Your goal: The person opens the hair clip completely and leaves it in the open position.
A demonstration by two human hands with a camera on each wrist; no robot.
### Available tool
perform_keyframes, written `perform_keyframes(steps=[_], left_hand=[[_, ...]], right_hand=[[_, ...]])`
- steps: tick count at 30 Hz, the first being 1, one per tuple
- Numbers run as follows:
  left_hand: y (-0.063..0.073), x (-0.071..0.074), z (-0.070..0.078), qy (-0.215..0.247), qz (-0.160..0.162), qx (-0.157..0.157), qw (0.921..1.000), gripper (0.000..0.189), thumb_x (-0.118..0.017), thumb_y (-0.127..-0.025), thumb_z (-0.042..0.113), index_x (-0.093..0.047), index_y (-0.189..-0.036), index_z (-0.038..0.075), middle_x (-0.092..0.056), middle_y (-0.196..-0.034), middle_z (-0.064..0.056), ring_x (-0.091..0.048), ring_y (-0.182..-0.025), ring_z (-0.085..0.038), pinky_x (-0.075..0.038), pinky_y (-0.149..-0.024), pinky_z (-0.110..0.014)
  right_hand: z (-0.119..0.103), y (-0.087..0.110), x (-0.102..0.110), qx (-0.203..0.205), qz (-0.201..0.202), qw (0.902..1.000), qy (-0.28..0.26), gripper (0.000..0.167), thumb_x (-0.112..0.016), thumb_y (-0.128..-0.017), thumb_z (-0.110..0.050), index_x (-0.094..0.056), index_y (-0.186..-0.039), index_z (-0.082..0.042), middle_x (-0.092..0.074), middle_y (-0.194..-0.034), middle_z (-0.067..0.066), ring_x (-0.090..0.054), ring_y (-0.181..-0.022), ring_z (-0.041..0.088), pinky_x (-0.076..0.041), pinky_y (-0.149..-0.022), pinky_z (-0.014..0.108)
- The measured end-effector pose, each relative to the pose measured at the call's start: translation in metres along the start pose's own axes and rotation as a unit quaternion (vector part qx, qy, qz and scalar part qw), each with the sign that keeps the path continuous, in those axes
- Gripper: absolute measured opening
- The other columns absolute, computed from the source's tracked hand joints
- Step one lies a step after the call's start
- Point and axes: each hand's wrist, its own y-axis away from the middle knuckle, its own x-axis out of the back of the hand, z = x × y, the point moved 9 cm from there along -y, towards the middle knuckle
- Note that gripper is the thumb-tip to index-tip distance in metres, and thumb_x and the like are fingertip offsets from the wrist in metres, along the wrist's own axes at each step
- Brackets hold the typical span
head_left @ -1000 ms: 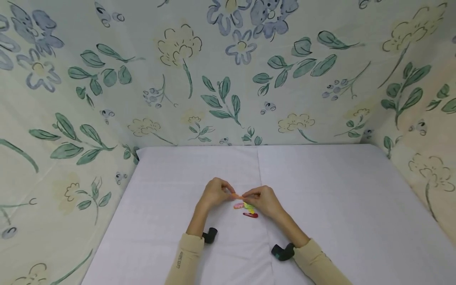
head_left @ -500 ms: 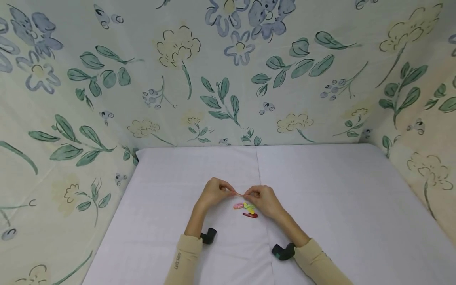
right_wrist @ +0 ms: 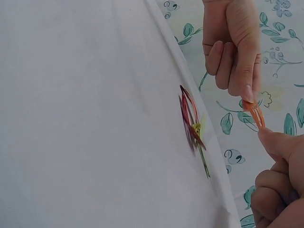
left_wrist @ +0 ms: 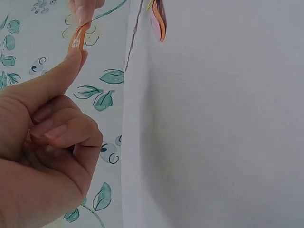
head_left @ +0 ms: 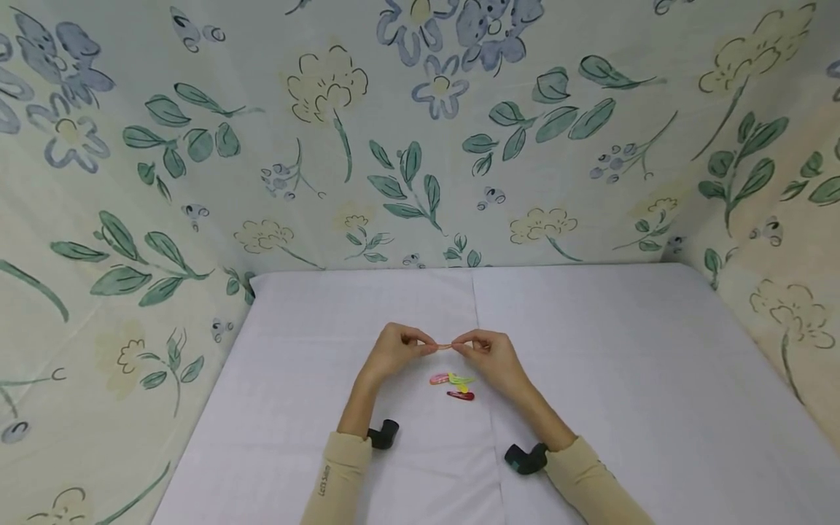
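Observation:
An orange snap hair clip (head_left: 445,346) is stretched between both hands, raised above the white table. My left hand (head_left: 396,353) pinches one end between thumb and forefinger. The other end is pinched by my right hand (head_left: 492,356) in the same way. In the right wrist view the orange clip's slotted frame (right_wrist: 257,115) shows between the fingertips. Just below the hands, a small cluster of hair clips lies on the cloth: a pink clip (head_left: 438,379), a yellow-green clip (head_left: 461,379) and a dark red clip (head_left: 462,396). A yellow piece (head_left: 462,389) shows among them.
A white cloth (head_left: 590,364) with creases covers the table. Floral fabric (head_left: 407,240) hangs behind it and along both sides. Black wrist cameras (head_left: 385,434) sit at the inner sides of both forearms, below beige sleeves (head_left: 344,467).
Both hands have moved slightly farther from the person with the orange hair clip, the right hand more so, uncovering more of the cluster. The clips on the table have stayed in place.

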Motion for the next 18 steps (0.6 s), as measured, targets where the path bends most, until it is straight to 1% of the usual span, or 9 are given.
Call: perform_keyframes(steps=[2, 4, 6, 9, 11, 14, 18], left_hand=[[-0.001, 0.0, 0.002, 0.012, 0.004, -0.008, 0.9999, 0.009, -0.083, -0.089, 0.019, -0.084, -0.09, 0.011, -0.046, -0.059, 0.003, -0.037, -0.058, -0.011, -0.031, -0.055, -0.021], [-0.001, 0.0, 0.005, 0.021, 0.01, -0.022, 0.9995, 0.009, -0.083, -0.089, 0.019, -0.084, -0.092, 0.011, -0.048, -0.061, 0.003, -0.038, -0.06, -0.011, -0.031, -0.056, -0.021], [-0.002, 0.0, 0.008, 0.031, 0.018, -0.037, 0.9987, 0.009, -0.083, -0.088, 0.019, -0.084, -0.092, 0.011, -0.057, -0.065, 0.002, -0.04, -0.061, -0.011, -0.032, -0.058, -0.02], [-0.002, -0.001, 0.017, 0.048, 0.038, -0.07, 0.9957, 0.01, -0.083, -0.088, 0.017, -0.084, -0.093, 0.009, -0.071, -0.075, -0.004, -0.045, -0.065, -0.01, -0.036, -0.059, -0.02], [-0.001, -0.001, 0.022, 0.064, 0.054, -0.089, 0.9925, 0.01, -0.083, -0.088, 0.015, -0.084, -0.092, 0.006, -0.075, -0.079, -0.009, -0.047, -0.065, -0.009, -0.038, -0.059, -0.019], [0.001, -0.003, 0.029, 0.081, 0.081, -0.115, 0.9867, 0.009, -0.084, -0.086, 0.009, -0.084, -0.091, 0.002, -0.073, -0.076, -0.016, -0.047, -0.061, -0.007, -0.038, -0.057, -0.019], [0.002, -0.004, 0.034, 0.085, 0.115, -0.138, 0.98, 0.006, -0.084, -0.084, 0.004, -0.083, -0.087, -0.001, -0.069, -0.069, -0.016, -0.044, -0.055, -0.004, -0.036, -0.052, -0.017]], right_hand=[[-0.001, 0.0, 0.001, 0.004, 0.003, 1.0, -0.009, 0.008, -0.08, -0.092, -0.017, -0.082, -0.097, -0.011, -0.034, -0.06, -0.003, -0.03, -0.054, 0.006, -0.026, -0.053, 0.019], [-0.002, 0.0, 0.003, 0.009, 0.01, 0.9998, -0.014, 0.009, -0.08, -0.091, -0.018, -0.082, -0.097, -0.012, -0.034, -0.06, -0.003, -0.03, -0.055, 0.006, -0.027, -0.053, 0.02], [-0.003, 0.001, 0.005, 0.018, 0.021, 0.9995, -0.019, 0.01, -0.081, -0.091, -0.02, -0.082, -0.097, -0.013, -0.035, -0.061, -0.002, -0.031, -0.055, 0.006, -0.028, -0.054, 0.02], [-0.006, 0.002, 0.011, 0.031, 0.044, 0.9981, -0.029, 0.012, -0.082, -0.09, -0.024, -0.081, -0.096, -0.014, -0.035, -0.061, 0.0, -0.032, -0.057, 0.007, -0.029, -0.055, 0.021], [-0.008, 0.002, 0.014, 0.037, 0.058, 0.997, -0.036, 0.013, -0.082, -0.09, -0.024, -0.081, -0.095, -0.013, -0.035, -0.062, 0.0, -0.032, -0.058, 0.007, -0.029, -0.056, 0.022], [-0.011, 0.003, 0.018, 0.038, 0.074, 0.9956, -0.043, 0.012, -0.082, -0.089, -0.02, -0.08, -0.094, -0.01, -0.034, -0.061, 0.0, -0.031, -0.057, 0.005, -0.027, -0.055, 0.021], [-0.017, 0.004, 0.02, 0.048, 0.092, 0.9934, -0.048, 0.008, -0.08, -0.09, -0.008, -0.079, -0.094, -0.002, -0.033, -0.059, 0.001, -0.027, -0.054, 0.002, -0.023, -0.053, 0.018]])
